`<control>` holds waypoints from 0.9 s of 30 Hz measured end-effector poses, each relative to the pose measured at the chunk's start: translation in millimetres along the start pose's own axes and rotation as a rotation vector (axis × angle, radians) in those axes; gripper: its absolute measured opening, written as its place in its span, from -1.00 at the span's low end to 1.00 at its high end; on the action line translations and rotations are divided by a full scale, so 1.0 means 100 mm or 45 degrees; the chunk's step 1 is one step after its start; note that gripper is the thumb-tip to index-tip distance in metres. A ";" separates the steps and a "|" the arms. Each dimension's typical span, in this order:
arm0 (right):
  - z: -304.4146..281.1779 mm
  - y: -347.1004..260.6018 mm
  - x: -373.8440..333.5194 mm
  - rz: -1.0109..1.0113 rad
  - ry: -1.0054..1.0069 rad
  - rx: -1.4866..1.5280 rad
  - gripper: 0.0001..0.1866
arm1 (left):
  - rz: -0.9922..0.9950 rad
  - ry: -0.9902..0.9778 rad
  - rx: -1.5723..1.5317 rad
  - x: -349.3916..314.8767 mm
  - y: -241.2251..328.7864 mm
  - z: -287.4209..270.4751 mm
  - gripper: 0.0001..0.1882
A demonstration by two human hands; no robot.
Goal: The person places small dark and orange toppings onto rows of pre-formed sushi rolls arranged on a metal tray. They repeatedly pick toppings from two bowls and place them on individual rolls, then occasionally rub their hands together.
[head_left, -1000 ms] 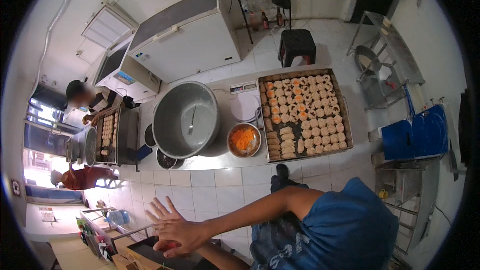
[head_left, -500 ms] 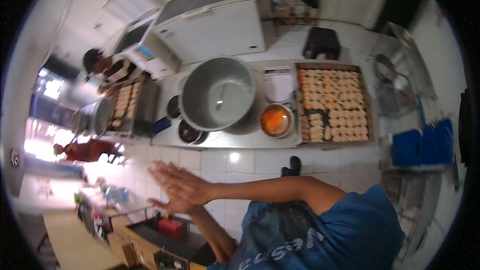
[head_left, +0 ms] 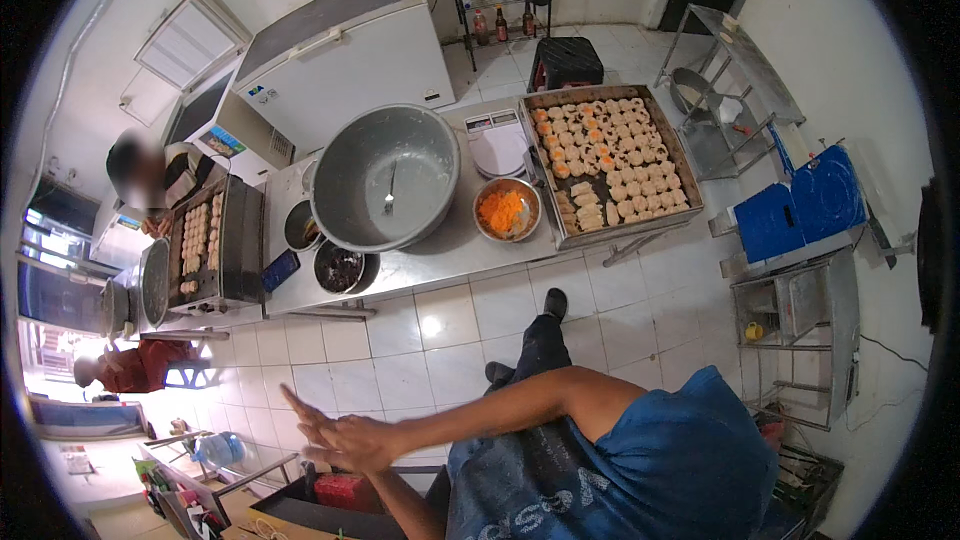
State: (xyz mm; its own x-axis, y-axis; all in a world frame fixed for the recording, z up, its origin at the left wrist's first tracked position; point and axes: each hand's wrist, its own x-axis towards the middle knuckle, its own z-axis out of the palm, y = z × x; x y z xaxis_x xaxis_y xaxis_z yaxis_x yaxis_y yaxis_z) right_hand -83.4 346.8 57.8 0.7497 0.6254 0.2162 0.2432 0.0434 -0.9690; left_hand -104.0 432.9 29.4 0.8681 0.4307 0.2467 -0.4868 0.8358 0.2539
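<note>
My right hand (head_left: 362, 442) lies across my left hand (head_left: 322, 454) in front of my body, palms together and fingers stretched out leftward. Nothing shows between them, though the right hand covers much of the left. Both are over the tiled floor, apart from the steel table (head_left: 420, 278). A big grey basin (head_left: 345, 225) with a metal utensil inside stands on that table. Beside it are a steel bowl of orange shreds (head_left: 503, 210) and a kitchen scale (head_left: 497, 148). Rows of pale dumplings (head_left: 640, 160), some topped with orange, fill most of a large metal tray (head_left: 610, 231).
A bowl with dark contents (head_left: 338, 268), a smaller bowl (head_left: 301, 227) and a phone (head_left: 280, 270) sit at the table's left. A co-worker (head_left: 140, 175) stands by a second tray (head_left: 235, 265). A black stool (head_left: 567, 64) and white chest freezer (head_left: 350, 70) are beyond. Metal shelving (head_left: 800, 340) stands right.
My view has swung, so the table and trays appear shifted leftward. My hands have moved lower in view, still pressed together, with the fingers less fanned out.
</note>
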 end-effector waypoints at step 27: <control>-0.16 1.02 0.62 0.398 0.178 0.289 -0.25 | -0.103 0.057 0.661 -0.04 -0.24 0.56 -0.05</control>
State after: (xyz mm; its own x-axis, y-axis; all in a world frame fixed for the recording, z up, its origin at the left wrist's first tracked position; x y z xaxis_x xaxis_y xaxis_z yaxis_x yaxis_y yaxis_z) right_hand -2.3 377.8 -25.3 0.8461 0.5247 -0.0941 -0.1402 0.0487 -0.9889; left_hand -101.1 392.1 75.1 0.9026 0.3957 0.1695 -0.3921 0.5932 0.7031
